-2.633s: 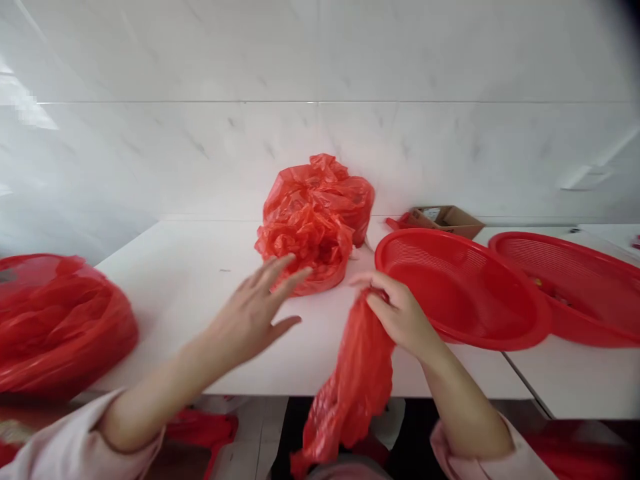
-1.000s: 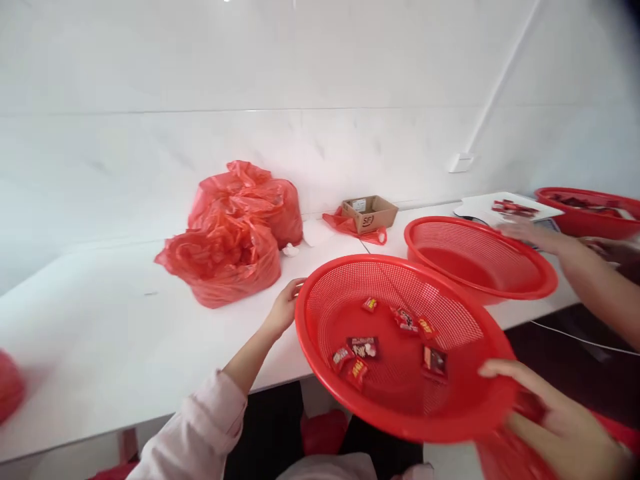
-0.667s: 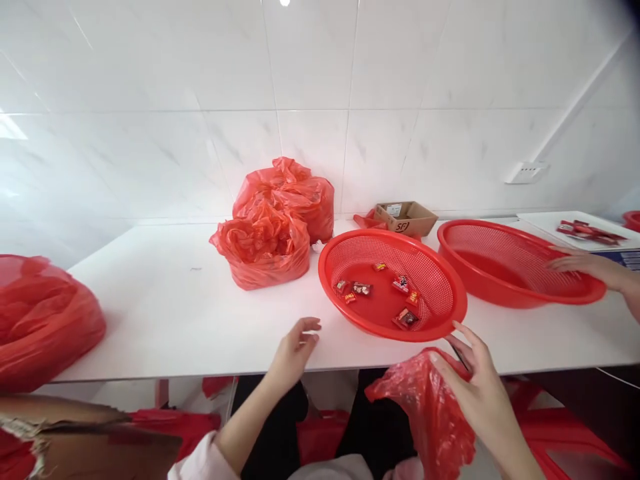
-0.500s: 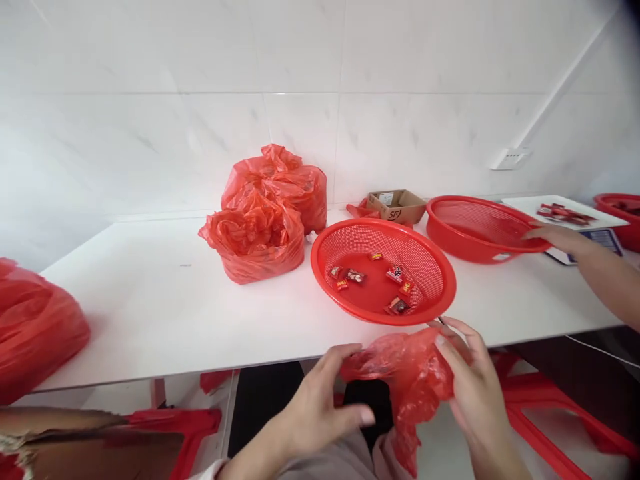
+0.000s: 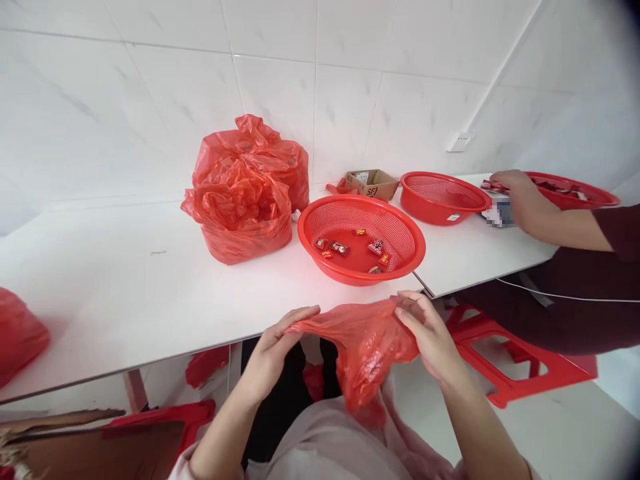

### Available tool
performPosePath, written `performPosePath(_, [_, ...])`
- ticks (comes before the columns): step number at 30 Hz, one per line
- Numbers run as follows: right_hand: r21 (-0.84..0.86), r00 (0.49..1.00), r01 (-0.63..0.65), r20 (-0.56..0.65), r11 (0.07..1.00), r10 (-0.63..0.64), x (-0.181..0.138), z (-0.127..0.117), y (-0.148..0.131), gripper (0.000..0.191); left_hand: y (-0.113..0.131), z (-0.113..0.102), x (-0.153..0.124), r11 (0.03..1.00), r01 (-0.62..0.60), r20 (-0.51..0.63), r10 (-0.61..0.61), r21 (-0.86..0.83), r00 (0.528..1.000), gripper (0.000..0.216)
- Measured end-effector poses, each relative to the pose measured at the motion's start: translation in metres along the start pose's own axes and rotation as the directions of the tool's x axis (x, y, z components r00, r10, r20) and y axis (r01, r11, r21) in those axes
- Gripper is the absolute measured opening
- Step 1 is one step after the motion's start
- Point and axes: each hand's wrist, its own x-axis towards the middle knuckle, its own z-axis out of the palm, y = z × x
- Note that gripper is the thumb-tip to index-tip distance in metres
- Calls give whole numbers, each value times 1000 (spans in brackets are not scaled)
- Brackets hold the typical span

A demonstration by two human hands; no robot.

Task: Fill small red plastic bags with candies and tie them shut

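Note:
A thin red plastic bag (image 5: 370,347) hangs in front of my lap, stretched between both hands. My left hand (image 5: 280,337) pinches one edge of its mouth between thumb and fingers. At the opposite edge, my right hand (image 5: 423,327) grips the plastic, with some fingers behind it. The lower part of the bag droops and looks crumpled; I cannot make out what is inside. Just beyond the bag, on the white table (image 5: 240,293), sits a red mesh basket (image 5: 407,257) with several small wrapped candies (image 5: 339,248) on its bottom.
Filled red bags (image 5: 245,220) stand by the wall, and another bag (image 5: 20,337) is at far left. A small cardboard box (image 5: 373,183) and a second red basket (image 5: 435,213) are behind. At right, a co-worker's arm (image 5: 540,213) reaches over candies; a red stool (image 5: 505,360) stands below.
My left hand has closed on the bag's edge and moved left, stretching the plastic wide. The view has shifted. The co-worker's hand has left the second basket for the candies farther right.

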Motion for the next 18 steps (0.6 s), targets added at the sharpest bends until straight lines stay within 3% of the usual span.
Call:
performPosePath(3, [18,974,-117,197,993,111,-4,5,5,39,17,-17,-11,935,51,-103,-92,-352,990,23])
performPosePath(5, [6,950,-132,286,991,125,3,10,8,39,24,-27,-14,904,16,-199,-111,-427,974,17])
performPosePath(8, [-102,974,-31,220,994,53,11,22,12,40,27,-34,-15,899,-39,-298,-104,-437,949,12])
performPosePath(11, [-231,985,170,29,958,-168,-7,41,2,33,26,-27,-13,897,-72,-374,-107,-435,921,16])
performPosePath(13, [-276,925,371,23,887,-380,-35,60,-14,19,27,-16,-12,899,-84,-405,-109,-430,908,22])
performPosePath(16, [-101,786,568,360,817,-502,-75,95,-37,15,32,4,-12,912,-84,-404,-94,-402,910,30])
performPosePath(18, [-49,688,661,437,749,-579,-85,116,-44,23,37,14,-14,922,-106,-399,-56,-372,915,32])
